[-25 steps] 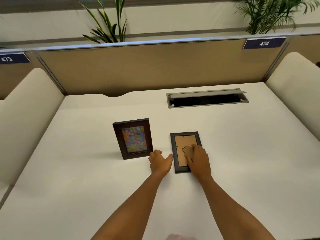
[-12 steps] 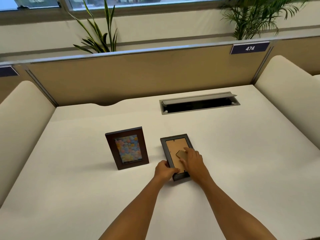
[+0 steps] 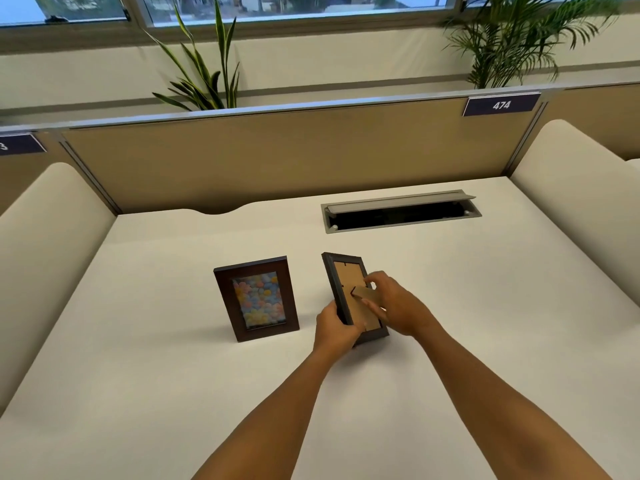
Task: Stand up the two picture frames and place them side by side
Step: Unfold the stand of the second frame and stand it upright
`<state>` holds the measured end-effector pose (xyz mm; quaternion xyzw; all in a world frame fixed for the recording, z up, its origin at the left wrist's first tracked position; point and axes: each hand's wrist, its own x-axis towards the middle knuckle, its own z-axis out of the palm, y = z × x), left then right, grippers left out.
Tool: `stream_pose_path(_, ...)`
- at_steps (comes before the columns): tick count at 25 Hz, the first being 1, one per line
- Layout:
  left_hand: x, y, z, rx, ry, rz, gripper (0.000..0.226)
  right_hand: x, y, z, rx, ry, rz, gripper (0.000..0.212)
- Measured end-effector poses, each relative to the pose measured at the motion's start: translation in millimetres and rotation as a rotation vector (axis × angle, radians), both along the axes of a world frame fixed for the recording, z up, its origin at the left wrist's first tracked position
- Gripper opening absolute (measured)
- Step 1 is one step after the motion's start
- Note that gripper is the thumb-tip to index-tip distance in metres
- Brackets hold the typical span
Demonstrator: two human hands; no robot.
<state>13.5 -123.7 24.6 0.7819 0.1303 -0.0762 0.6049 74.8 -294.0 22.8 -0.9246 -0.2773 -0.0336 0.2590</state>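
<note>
Two picture frames sit near the middle of the white bench (image 3: 138, 341). One, the brown frame (image 3: 257, 298), stands upright on its lower edge, leaning back a little, its front with a pastel flower picture facing the camera. Just to its right, apart from it, is the dark frame (image 3: 341, 271), turned back side up so its tan backing board shows; its left edge is raised off the bench while the near right corner looks to be down at the surface.

The left hand (image 3: 335, 328) has a closed grip on the dark frame's near left edge, fingers curled under and thumb on top. The right hand (image 3: 398, 306) rests over the backing, its fingers (image 3: 375, 280) pinching the cardboard stand flap (image 3: 363, 293), which is lifted away from the board.

Further back on the bench, a grey cable slot (image 3: 401, 216) lies with its lid tipped open. Behind it runs a tan divider panel (image 3: 277, 157) carrying a label reading 474 (image 3: 501, 105), with two plants (image 3: 204, 81) beyond it under a window.
</note>
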Motion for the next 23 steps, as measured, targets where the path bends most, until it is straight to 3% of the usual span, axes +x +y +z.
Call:
stream_pose_path(5,0,-5,7,0.057,-0.114,-0.018,0.035,13,-5,2,-0.052,0.004,0.038,0.037)
stream_pose_path(7,0,-6,8,0.106,-0.143,-0.031,0.043,12,-3,2,-0.045,0.001,0.026,0.031)
stream_pose_path(11,2,-11,11,0.198,-0.185,-0.067,0.037,-1,4,-5,0.032,-0.149,-0.025,0.013)
stream_pose_path(15,4,-13,16,0.315,-0.251,-0.100,0.046,-18,22,-6,0.433,0.042,-0.321,0.019)
stream_pose_path(18,4,-17,16,0.395,-0.285,-0.105,0.052,-31,40,6,0.752,0.142,-0.402,0.028)
stream_pose_path(23,0,-21,13,0.497,-0.357,-0.052,0.054,-42,62,21,0.877,0.282,-0.535,0.024)
